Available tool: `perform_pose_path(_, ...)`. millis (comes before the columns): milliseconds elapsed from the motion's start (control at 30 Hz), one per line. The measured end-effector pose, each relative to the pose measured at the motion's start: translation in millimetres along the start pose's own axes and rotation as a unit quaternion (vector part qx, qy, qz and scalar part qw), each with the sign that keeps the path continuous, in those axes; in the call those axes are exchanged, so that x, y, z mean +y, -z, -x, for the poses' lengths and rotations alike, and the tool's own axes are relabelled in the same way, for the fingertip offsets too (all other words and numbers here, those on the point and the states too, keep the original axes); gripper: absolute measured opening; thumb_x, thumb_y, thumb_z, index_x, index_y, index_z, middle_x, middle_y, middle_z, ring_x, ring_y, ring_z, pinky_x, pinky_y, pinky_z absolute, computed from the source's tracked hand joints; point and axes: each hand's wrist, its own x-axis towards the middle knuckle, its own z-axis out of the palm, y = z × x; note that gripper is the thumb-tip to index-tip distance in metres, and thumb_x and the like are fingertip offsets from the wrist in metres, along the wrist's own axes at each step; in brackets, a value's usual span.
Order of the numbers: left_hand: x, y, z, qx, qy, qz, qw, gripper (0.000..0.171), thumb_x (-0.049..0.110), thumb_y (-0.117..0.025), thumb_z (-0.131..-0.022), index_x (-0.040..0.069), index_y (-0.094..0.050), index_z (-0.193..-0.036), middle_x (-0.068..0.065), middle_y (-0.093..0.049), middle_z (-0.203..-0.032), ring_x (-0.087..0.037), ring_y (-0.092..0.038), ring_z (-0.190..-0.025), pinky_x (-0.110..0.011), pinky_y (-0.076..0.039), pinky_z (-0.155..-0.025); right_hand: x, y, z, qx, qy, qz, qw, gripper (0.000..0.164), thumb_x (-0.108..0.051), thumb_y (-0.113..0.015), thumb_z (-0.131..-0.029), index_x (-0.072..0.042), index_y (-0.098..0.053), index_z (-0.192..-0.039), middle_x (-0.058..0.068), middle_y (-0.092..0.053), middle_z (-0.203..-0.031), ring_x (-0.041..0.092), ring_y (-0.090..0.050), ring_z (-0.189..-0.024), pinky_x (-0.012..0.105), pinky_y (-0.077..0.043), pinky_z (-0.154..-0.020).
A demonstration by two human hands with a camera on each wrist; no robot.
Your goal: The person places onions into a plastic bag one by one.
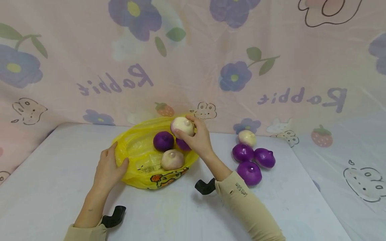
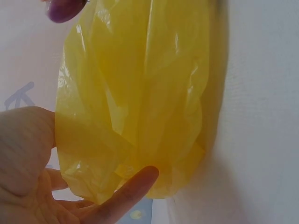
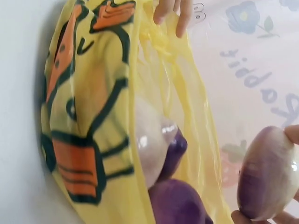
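Observation:
My right hand (image 1: 198, 139) holds a white-and-purple onion (image 1: 182, 126) over the far right side of an open yellow plastic bag (image 1: 137, 137). In the right wrist view this onion (image 3: 266, 172) is gripped between thumb and fingers, apart from the bag. My left hand (image 1: 110, 169) holds the bag's left rim, fingers on its far side and thumb nearer; the left wrist view shows the thumb (image 2: 133, 186) against the yellow film. Inside the bag lie a dark purple onion (image 1: 163, 141), a pale onion (image 1: 172, 160) and another purple onion (image 1: 182, 144) partly hidden by my right hand.
Right of the bag, a white onion (image 1: 247, 138) and three purple onions (image 1: 249, 173) sit clustered on the white table (image 1: 156, 214). A printed cloth (image 1: 193, 67) hangs behind the table. Black curved mounts (image 1: 205, 186) stick out at both wrists.

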Motion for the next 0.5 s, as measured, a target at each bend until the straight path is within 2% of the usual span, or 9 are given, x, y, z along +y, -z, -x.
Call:
perform_pose_path(200,0.3,-0.3,0.8,-0.004,0.006,0.0,1.0,0.07,0.017,-0.053,-0.092,-0.011,-0.019,-0.146,-0.042,-0.027,-0.138,-0.06,-0.037,-0.119,-0.069,-0.032,-0.097,-5,-12,3,-0.045,-0.012,0.02,0.999,0.061,-0.032,-0.075,-0.08,-0.009,-0.053,-0.132,0.011,-0.051,-0.129,0.024,-0.053,-0.109,0.039,-0.051,-0.086)
perform_pose_path(367,0.6,-0.4,1.2,-0.007,0.01,0.001,0.9999,0.07,0.016,-0.053,-0.092,-0.011,-0.019,-0.147,-0.042,-0.027,-0.138,-0.059,-0.037,-0.119,-0.069,-0.032,-0.097,-7,-20,3,-0.086,-0.017,0.061,0.994,0.066,-0.039,-0.075,-0.079,-0.012,-0.052,-0.135,0.008,-0.052,-0.134,0.023,-0.05,-0.118,0.04,-0.048,-0.094)
perform_pose_path(500,1.3,0.4,0.6,-0.007,0.011,0.001,0.9999,0.07,0.017,-0.053,-0.092,-0.01,-0.019,-0.147,-0.042,-0.027,-0.138,-0.059,-0.037,-0.119,-0.069,-0.032,-0.096,-9,-27,6,-0.13,-0.027,0.064,0.989,0.069,-0.041,-0.075,-0.079,-0.013,-0.049,-0.137,0.006,-0.05,-0.136,0.023,-0.049,-0.121,0.042,-0.046,-0.098)
